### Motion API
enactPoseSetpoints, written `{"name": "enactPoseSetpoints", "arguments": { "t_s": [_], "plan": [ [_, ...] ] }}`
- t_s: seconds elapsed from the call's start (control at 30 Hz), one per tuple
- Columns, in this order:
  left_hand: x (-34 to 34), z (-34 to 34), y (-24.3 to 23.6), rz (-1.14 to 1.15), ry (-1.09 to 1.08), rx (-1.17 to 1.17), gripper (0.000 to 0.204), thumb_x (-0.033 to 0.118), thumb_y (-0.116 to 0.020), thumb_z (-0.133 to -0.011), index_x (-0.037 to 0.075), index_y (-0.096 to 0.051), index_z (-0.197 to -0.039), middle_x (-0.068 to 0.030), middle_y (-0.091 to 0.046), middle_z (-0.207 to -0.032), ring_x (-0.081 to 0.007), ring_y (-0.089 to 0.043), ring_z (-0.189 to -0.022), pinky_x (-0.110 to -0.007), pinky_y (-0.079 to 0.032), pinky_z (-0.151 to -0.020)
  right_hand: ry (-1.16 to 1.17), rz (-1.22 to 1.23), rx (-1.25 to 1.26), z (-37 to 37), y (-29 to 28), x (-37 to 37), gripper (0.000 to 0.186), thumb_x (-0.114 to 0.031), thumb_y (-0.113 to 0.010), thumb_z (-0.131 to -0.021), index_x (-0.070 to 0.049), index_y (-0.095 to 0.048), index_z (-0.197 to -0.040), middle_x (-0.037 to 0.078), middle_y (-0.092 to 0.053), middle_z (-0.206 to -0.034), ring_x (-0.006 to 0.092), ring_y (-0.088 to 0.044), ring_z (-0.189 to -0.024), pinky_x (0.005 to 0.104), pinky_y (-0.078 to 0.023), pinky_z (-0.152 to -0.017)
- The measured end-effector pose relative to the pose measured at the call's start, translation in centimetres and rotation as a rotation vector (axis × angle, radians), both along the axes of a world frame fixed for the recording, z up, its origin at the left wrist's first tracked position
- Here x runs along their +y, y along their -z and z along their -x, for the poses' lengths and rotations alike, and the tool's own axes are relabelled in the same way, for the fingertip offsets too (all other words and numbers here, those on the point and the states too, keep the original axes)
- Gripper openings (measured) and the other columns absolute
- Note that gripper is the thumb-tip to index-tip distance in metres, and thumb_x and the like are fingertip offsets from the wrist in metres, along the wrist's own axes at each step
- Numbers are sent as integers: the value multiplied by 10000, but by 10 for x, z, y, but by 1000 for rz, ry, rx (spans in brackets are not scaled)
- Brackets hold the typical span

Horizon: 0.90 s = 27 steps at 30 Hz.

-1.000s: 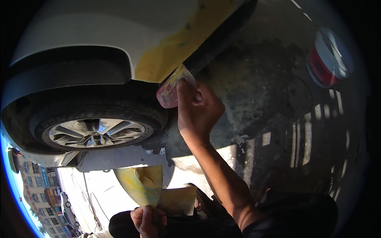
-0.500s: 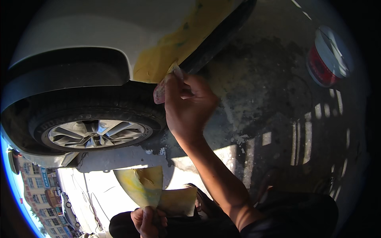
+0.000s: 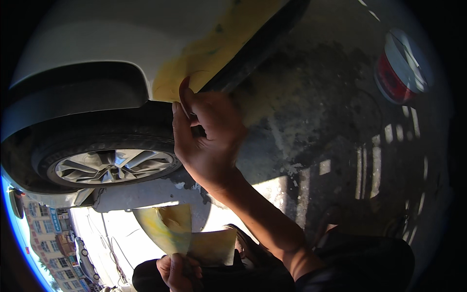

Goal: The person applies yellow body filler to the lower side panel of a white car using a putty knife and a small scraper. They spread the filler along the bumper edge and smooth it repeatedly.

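Yellowish body filler [image 3: 197,61] covers the lower edge of the pale car panel [image 3: 116,34], beside the dark wheel-arch trim. My right hand [image 3: 211,134] is closed on a thin, reddish flexible spreader [image 3: 184,91], which bends against the filler at the panel's corner. Lower down, my left hand [image 3: 178,271] grips a putty knife with a broad, yellow-smeared blade [image 3: 164,226]; a lump of filler sits near its far edge. A second stained, flat blade or plate [image 3: 214,246] sticks out to the right from the same hand. Their handles are mostly hidden by the fingers.
Just below the panel is a tyre with a silver alloy wheel [image 3: 114,165]. A red and white bucket [image 3: 389,80] with a stick-like tool across it stands on the stained floor [image 3: 311,121]. Cables [image 3: 113,253] lie on the sunlit ground, with parked cars beyond.
My right hand has moved left along the filler with the spreader, now turned edge-on and curved. The view has shifted slightly; my left hand keeps its hold.
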<state>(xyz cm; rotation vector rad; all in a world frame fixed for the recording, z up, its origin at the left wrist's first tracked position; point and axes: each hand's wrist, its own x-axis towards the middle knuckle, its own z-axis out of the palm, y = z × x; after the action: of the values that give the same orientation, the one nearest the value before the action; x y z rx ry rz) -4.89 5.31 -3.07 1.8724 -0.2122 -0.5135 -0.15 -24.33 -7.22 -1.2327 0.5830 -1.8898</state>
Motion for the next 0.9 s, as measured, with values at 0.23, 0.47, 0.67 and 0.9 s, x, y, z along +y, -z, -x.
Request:
{"name": "enactPoseSetpoints", "arguments": {
  "t_s": [0.23, 0.47, 0.67, 0.9],
  "plan": [
    [-3, -8, 2, 130, 96, -20, 544, 306, -461, -1077, -14, -593, -657, -91, -548, -492, -163, -487, -326, -274, -375, -302, -256, 16, 74, 32, 18, 8, 205, 33, -735, -880, 0, -728, -1082, 67, -687, -872, 101, -629, -707, 238, -528, -641],
    [-12, -10, -5, 81, 126, 74, 461, 246, -502, -1078, -75, -665, -790, -79, -569, -538, -143, -544, -444, -274, -449, -443, -783, -682, -201, 53, 46, 6, 166, -102, -712, -947, 31, -721, -1046, 39, -725, -913, 69, -640, -817, 259, -517, -777],
    [-26, -9, -9, 86, 193, 58, 444, 226, -500, -1089, -70, -664, -800, -22, -554, -563, -90, -510, -472, -247, -413, -469, -858, 210, 265, 92, 16, -9, 206, 61, -766, -831, 25, -741, -1032, 104, -701, -976, 188, -700, -877, 310, -631, -701],
    [-20, -9, -5, 8, 258, 15, 445, 242, -485, -1095, -75, -680, -851, -36, -610, -615, -70, -541, -517, -225, -412, -483, -734, 616, 638, 105, -14, 9, 249, -5, -821, -723, -100, -760, -945, 21, -686, -882, 156, -638, -744, 297, -498, -654]
  ]
}}
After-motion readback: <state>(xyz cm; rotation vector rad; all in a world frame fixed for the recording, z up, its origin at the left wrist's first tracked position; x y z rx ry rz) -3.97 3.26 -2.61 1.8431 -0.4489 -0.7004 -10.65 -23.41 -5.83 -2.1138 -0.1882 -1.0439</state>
